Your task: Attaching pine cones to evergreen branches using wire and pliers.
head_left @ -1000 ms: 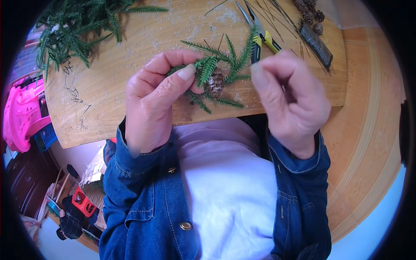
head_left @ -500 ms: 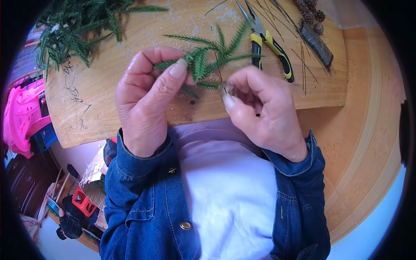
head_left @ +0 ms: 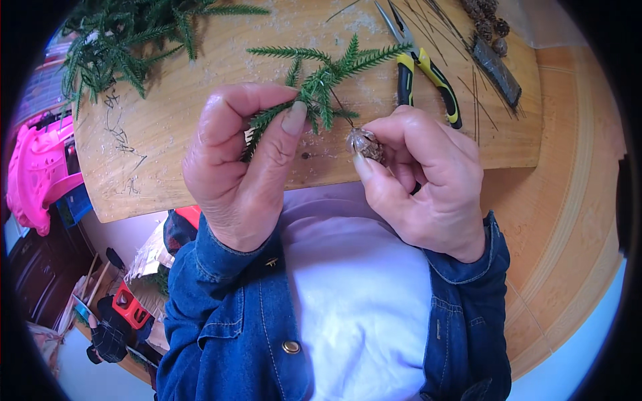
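Observation:
My left hand (head_left: 244, 160) pinches a green artificial pine sprig (head_left: 328, 77) between thumb and fingers, its needled tips fanning out above the table. My right hand (head_left: 424, 170) grips a small brown pine cone (head_left: 365, 144) between thumb and forefinger. From the cone a thin dark wire (head_left: 340, 101) runs up to the middle of the sprig, so the two appear joined. Just beyond my right hand lie long-nose pliers (head_left: 414, 60) with black and yellow handles, their jaws spread apart.
A heap of green artificial sprigs (head_left: 127, 47) covers the table's far left. Far right are a bundle of dark wires (head_left: 495, 70) and several pine cones (head_left: 491, 23). Loose wires and white crumbs lie on the wooden table (head_left: 167, 180). Beyond its left edge stands a pink plastic chair (head_left: 37, 177); another person (head_left: 110, 334) is behind.
The pine cone, mostly covered by my right fingers before, now shows plainly. My right hand has shifted slightly right and down, and the sprig has turned so its tips spread wider.

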Demonstrator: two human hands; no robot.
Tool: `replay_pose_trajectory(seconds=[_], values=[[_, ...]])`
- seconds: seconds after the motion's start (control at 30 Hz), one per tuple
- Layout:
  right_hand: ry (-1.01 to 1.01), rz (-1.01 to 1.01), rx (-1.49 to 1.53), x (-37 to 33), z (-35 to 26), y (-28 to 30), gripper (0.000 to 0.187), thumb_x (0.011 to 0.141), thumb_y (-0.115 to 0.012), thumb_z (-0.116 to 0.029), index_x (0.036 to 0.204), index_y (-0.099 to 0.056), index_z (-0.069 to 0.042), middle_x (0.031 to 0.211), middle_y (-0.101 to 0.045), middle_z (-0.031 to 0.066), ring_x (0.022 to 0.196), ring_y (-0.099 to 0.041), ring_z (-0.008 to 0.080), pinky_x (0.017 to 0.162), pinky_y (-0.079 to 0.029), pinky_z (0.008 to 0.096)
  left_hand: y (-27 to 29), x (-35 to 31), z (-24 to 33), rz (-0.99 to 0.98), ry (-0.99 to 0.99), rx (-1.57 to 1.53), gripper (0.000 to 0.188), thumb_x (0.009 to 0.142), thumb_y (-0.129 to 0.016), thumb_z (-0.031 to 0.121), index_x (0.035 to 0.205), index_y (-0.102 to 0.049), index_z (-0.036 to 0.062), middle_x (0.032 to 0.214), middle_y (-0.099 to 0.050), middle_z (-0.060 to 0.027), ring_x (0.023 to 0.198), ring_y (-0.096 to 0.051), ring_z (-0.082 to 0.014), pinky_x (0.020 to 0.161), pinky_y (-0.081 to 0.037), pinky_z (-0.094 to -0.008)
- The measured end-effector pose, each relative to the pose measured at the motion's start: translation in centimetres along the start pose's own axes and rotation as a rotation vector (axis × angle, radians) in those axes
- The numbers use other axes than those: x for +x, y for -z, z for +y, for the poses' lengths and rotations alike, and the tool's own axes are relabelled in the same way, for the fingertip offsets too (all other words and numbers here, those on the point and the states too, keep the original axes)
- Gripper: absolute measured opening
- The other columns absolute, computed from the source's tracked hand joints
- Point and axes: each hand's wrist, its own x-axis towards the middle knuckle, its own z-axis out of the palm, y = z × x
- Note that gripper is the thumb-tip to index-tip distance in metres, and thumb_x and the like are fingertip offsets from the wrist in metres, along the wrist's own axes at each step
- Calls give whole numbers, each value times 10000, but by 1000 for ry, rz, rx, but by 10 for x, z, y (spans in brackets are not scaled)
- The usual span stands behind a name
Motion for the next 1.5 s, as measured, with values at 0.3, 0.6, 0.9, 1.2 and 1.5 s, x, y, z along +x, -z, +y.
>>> replay_pose_trajectory(seconds=[0.3,0.6,0.9,1.2,1.5], values=[[50,42,-67,2,-1,-6,208,685,-687,70,858,-587,16,627,-502,-4,458,-377,45,413,-297,205,1,-1,-6,3,-138,182,162,834,-644,-49,985,-588,-33,950,-553,-67,814,-520,-107,738,-422,-206],[77,48,-115,4,-1,-7,210,680,-689,82,850,-584,14,606,-482,-10,449,-361,44,407,-295,209,1,2,-11,-18,-313,402,199,763,-702,-43,943,-617,-34,882,-562,-102,802,-533,-191,745,-425,-260],[75,114,13,4,-1,-18,336,685,-698,70,996,-583,16,618,-469,-26,462,-367,34,420,-301,194,1,1,-7,-57,-184,175,137,822,-663,-21,953,-624,-30,913,-579,-79,836,-530,-149,751,-423,-248],[11,-12,174,6,14,-14,523,699,-680,75,1188,-513,-10,640,-472,-43,473,-389,22,435,-313,177,-2,1,-2,-61,-101,82,124,856,-634,-3,973,-617,-38,914,-575,-61,845,-522,-129,767,-412,-228],[-14,5,67,4,10,-17,494,697,-674,82,1155,-515,-13,607,-457,-51,471,-404,19,437,-312,180,-4,5,13,-160,-21,457,146,870,-611,13,1001,-596,-51,994,-596,-84,967,-527,-137,882,-387,-238]])
